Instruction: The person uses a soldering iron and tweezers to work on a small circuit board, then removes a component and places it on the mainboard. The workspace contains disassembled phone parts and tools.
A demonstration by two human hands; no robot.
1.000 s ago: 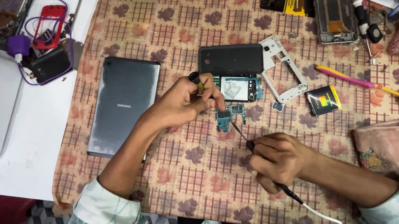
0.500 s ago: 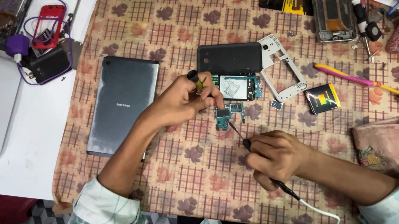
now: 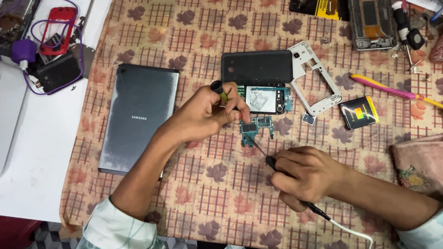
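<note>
The left hand (image 3: 206, 115) is pinching a thin black-handled tool (image 3: 220, 90), and its fingers are pressing on the small green-blue circuit board (image 3: 253, 130). The right hand (image 3: 303, 173) is closing around a black corded soldering pen (image 3: 267, 160), whose tip is pointing to 10 o'clock at the board (left hand nearer). The board's long axis is running from 1 to 7 o'clock

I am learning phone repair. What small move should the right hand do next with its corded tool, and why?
Probably lower the tip a little onto the small circuit board. The right hand aims the corded tool at the board's lower edge, and the left hand steadies the board with a green-handled tool.
</note>
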